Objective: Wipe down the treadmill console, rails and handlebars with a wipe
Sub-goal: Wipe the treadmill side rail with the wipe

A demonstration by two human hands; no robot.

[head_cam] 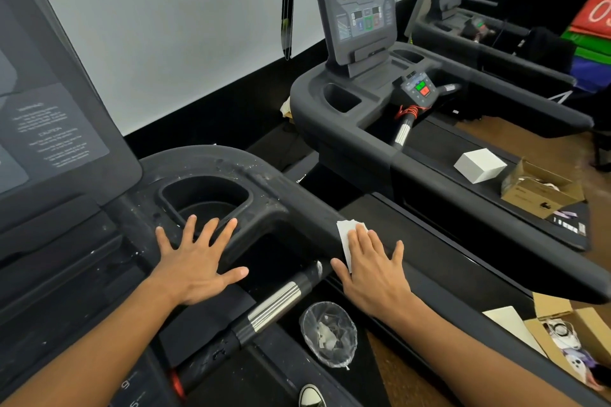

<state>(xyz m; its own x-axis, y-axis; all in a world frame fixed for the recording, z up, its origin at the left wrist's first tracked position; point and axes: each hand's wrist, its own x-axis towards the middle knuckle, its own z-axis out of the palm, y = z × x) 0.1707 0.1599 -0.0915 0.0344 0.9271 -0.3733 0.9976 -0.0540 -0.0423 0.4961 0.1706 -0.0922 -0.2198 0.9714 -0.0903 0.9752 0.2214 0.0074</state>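
My right hand covers most of the wipe; the console's warning text blurs beyond reading.

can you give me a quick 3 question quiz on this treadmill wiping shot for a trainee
1. True or false: the left hand holds the wipe.
2. Which part is the right hand pressing the wipe on? A) the cup holder B) the side rail C) the console screen
3. Fill in: the clear bag of used wipes lies below the ____-banded handlebar.

Key: 1 false; 2 B; 3 silver.
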